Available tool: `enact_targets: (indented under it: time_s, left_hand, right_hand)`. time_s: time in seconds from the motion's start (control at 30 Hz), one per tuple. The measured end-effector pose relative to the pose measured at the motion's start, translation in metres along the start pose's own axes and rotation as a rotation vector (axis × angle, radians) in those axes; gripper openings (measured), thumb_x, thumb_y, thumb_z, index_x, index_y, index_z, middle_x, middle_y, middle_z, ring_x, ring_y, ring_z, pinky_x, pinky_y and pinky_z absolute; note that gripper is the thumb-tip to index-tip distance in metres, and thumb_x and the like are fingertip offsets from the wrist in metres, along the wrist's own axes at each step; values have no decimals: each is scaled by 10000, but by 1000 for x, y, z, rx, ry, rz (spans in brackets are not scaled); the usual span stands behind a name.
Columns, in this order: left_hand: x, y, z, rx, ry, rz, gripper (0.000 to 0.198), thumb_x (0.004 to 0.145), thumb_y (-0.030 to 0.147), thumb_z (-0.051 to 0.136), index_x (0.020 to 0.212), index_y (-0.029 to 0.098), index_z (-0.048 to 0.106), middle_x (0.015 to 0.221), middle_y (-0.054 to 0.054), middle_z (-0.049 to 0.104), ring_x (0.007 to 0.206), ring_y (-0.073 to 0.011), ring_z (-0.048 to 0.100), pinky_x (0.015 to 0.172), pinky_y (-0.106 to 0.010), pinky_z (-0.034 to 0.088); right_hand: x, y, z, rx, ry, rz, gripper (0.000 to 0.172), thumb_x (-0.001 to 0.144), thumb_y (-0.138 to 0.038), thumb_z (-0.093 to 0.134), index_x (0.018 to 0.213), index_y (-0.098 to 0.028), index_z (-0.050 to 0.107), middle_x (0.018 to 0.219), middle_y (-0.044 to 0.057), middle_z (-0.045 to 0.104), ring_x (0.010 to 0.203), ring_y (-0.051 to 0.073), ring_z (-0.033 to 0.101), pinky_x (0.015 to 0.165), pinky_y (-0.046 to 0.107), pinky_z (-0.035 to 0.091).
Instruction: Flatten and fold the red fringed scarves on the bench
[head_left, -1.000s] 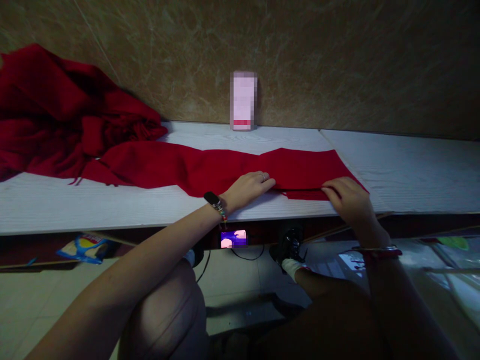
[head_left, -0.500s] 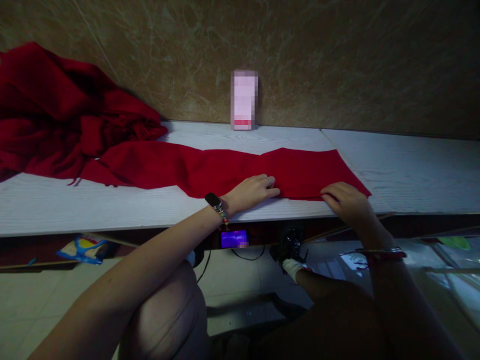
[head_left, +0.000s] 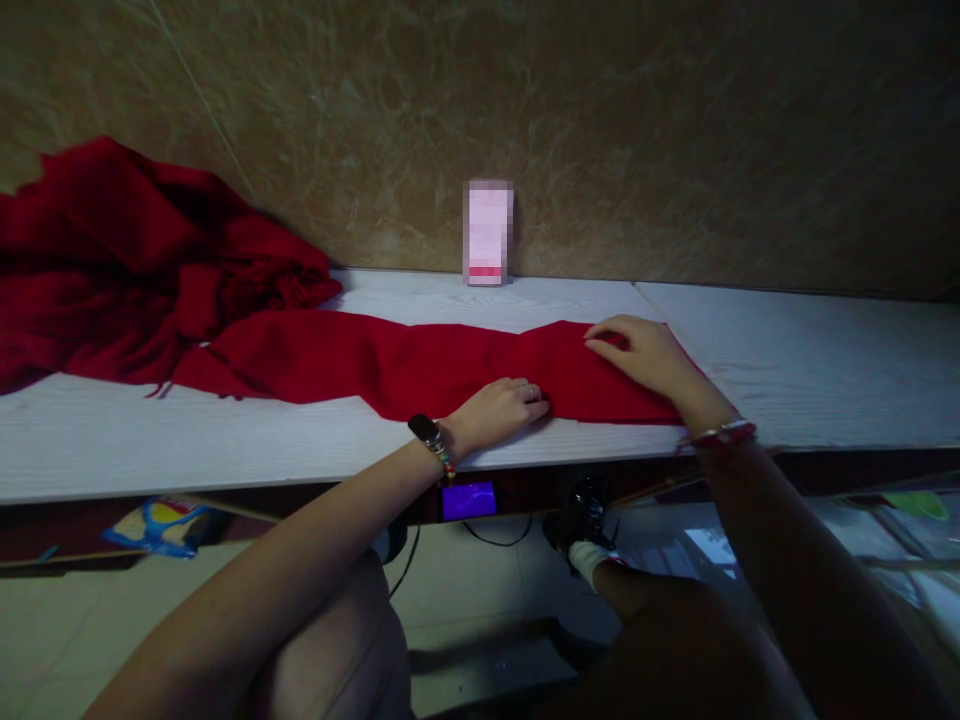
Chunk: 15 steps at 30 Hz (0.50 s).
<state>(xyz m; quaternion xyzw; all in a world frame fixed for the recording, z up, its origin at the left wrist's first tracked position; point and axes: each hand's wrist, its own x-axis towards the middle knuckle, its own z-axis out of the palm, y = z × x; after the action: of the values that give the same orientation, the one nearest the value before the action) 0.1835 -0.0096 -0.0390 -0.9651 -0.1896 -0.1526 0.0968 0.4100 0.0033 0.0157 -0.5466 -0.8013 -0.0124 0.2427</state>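
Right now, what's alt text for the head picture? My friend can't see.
A person's left-hand grip touches the near edge of a red cloth on a white tabletop; the right-hand grip is over the cloth. Bunched red fabric lies left.

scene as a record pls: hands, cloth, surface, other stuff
left hand: resting at the near edge of the red cloth
right hand: over the cloth's right part; grip unclear
cloth: flattish strip, red heap at its left; whether one piece, unclear
surface: white board
behind: pink pixelated object, upright by the wall
below: lit screen
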Motion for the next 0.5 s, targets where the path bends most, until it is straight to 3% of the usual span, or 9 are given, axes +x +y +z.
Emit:
enact_targets:
  time_s: [0.13, 0.23, 0.3, 0.4, 0.5]
  left_hand:
    - [0, -2, 2, -84, 19, -13, 216, 918, 206, 482, 1015, 137, 661, 924, -71, 672, 836, -152, 609, 729, -259, 479]
    - [0, -4, 2, -123, 9, -18, 231, 927, 222, 465, 1021, 139, 659, 932, -75, 670, 839, -150, 614, 717, -255, 488]
    - [0, -4, 2, -121, 0, -18, 228, 927, 215, 465, 1026, 145, 658, 936, -73, 667, 836, -147, 614, 711, -253, 487]
    - [1, -4, 1, -103, -20, -7, 214, 919, 190, 479, 1033, 149, 656, 929, -67, 664, 844, -146, 610, 720, -251, 486]
    - [1, -4, -1, -94, -48, 7, 208, 912, 182, 490, 1036, 147, 653, 911, -63, 661, 845, -148, 607, 720, -252, 486]
  right_hand:
    - [50, 0, 29, -155, -174, -67, 214, 802, -241, 589, 981, -167, 682, 1019, 116, 673, 973, 255, 596, 871, 399, 455]
    - [66, 3, 46, -234, -302, -10, 303, 787, -299, 626, 1050, -155, 669, 1088, 140, 648, 1018, 281, 571, 845, 402, 452]
    - [68, 5, 56, -253, -348, 37, 261, 788, -312, 627, 1000, -173, 690, 1044, 125, 663, 966, 271, 584, 802, 385, 456]
    - [64, 9, 71, -255, -254, 114, 146, 801, -265, 605, 875, -197, 711, 927, 94, 683, 870, 245, 598, 747, 361, 456]
    - [61, 13, 82, -226, -47, 162, 122, 802, -231, 591, 815, -196, 708, 856, 94, 675, 825, 250, 590, 725, 373, 455]
